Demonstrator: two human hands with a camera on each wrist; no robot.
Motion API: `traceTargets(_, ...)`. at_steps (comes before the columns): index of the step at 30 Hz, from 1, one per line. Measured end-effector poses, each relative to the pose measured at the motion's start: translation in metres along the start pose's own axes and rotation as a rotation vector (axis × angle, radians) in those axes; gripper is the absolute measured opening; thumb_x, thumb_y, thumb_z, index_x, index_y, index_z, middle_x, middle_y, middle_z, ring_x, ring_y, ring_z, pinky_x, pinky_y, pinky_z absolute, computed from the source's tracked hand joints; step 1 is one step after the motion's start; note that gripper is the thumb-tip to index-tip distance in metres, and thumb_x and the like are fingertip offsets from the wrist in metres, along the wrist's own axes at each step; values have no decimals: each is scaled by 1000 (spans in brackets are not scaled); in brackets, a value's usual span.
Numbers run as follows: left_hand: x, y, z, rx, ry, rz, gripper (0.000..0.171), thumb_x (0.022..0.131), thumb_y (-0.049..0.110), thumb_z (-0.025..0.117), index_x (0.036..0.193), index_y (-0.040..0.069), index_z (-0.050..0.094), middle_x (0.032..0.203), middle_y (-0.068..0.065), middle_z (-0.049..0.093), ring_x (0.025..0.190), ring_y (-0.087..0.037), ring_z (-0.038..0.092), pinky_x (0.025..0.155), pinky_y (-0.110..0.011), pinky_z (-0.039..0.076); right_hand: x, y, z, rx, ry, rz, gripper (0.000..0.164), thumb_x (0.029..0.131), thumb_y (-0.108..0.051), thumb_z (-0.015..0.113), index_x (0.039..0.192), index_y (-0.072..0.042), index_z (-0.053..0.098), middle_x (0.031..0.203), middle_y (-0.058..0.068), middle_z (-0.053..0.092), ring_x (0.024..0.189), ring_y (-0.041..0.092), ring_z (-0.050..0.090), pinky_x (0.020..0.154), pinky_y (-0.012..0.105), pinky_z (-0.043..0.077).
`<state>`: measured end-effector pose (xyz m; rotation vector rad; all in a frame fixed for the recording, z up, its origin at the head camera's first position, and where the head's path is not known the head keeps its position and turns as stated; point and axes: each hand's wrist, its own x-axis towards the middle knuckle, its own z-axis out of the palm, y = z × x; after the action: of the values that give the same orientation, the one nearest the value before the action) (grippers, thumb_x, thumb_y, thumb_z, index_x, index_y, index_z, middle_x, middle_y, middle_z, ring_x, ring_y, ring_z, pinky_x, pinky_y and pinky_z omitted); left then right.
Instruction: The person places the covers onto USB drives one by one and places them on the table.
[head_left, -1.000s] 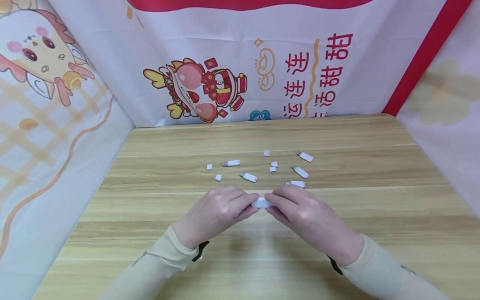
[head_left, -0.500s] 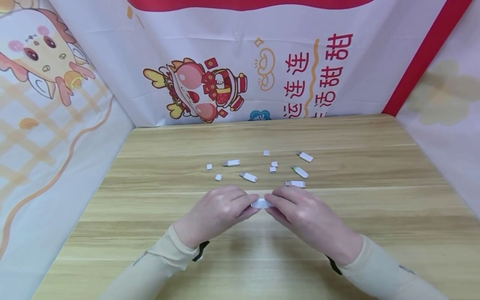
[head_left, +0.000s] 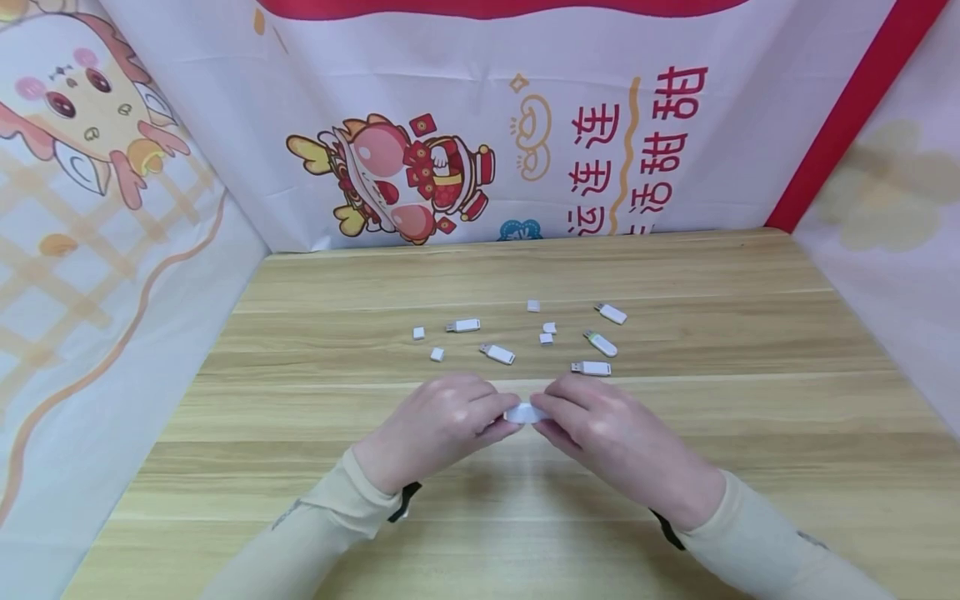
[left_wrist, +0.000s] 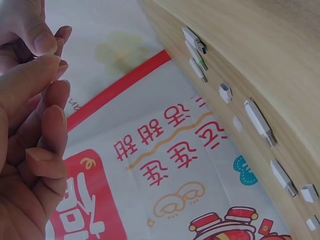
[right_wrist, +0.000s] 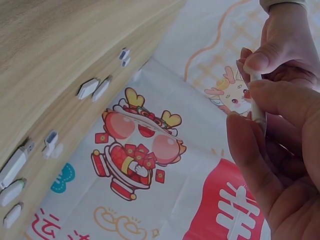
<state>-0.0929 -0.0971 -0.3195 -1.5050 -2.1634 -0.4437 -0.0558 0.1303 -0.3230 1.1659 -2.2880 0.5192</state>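
Both hands meet above the wooden table, pinching a small white USB stick from opposite ends. My left hand has thumb and index finger on its left end. At the other end, the thumb and fingers of my right hand grip it. In the right wrist view the USB stick shows as a slim white bar between the fingertips; no metal plug is visible on it. The left wrist view hides it almost wholly behind the fingers. Beyond the hands lie uncapped USB sticks, the nearest one close to my right knuckles.
Several white USB sticks with bare plugs lie scattered on the table. One has a green band. Several small white caps lie among them. Printed cloth hangs behind and at both sides.
Both hands, still gripping the USB stick, have shifted very slightly nearer to me. The sticks and caps on the table have stayed in place.
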Motion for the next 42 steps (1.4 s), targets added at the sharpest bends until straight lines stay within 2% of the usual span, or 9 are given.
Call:
traceTargets(8, -1, -3, 11, -22, -29, 0, 18, 84, 20, 81, 93, 5, 74, 74, 3, 67, 61, -7, 55, 57, -19, 47, -5, 6, 6, 14, -53, -6, 26, 76, -5, 85, 97, 0, 73, 90, 4, 65, 78, 14, 62, 69, 24, 56)
traceTargets(17, -3, -6, 22, -45, -124, -35, 18, 85, 26, 80, 93, 10, 77, 78, 4, 70, 64, -5, 59, 62, -18, 48, -9, 12, 10, 31, -166, 16, 17, 80, -8, 82, 93, -2, 72, 83, 0, 62, 72, 9, 58, 64, 19, 53)
traceTargets(23, -3, -7, 36, -48, -169, -54, 13, 83, 25, 81, 83, 15, 74, 72, 8, 68, 60, -2, 53, 56, -18, 39, -13, 17, 19, 48, -210, 35, 12, 81, -7, 81, 87, -6, 71, 79, -2, 61, 67, 6, 52, 59, 16, 50)
traceTargets(25, -3, -7, 41, -52, -200, -71, 13, 82, 25, 81, 81, 16, 73, 70, 9, 66, 58, -1, 50, 56, -19, 39, -15, 18, 22, 56, -233, 49, 12, 80, -5, 82, 85, -7, 71, 78, -2, 60, 66, 5, 51, 58, 16, 48)
traceTargets(29, 0, -4, 46, -83, -302, -134, 13, 84, 26, 80, 79, 17, 73, 67, 10, 62, 55, 0, 45, 56, -20, 41, -18, 20, 26, 78, -307, 108, 12, 80, -6, 82, 85, -8, 71, 78, -2, 59, 64, 4, 48, 57, 16, 47)
traceTargets(33, 2, -5, 53, -101, -385, -188, 17, 85, 30, 80, 75, 19, 71, 64, 12, 59, 53, -1, 42, 52, -20, 37, -20, 22, 31, 108, -369, 168, 10, 82, -8, 81, 84, -8, 71, 77, -3, 56, 63, 3, 46, 56, 15, 45)
traceTargets(42, 1, -4, 72, -88, -493, -245, 16, 81, 34, 81, 79, 20, 75, 71, 14, 65, 59, -1, 51, 57, -24, 45, -29, 26, 46, 148, -422, 263, 9, 82, -10, 81, 82, -7, 72, 74, -5, 49, 60, 2, 43, 54, 16, 42)
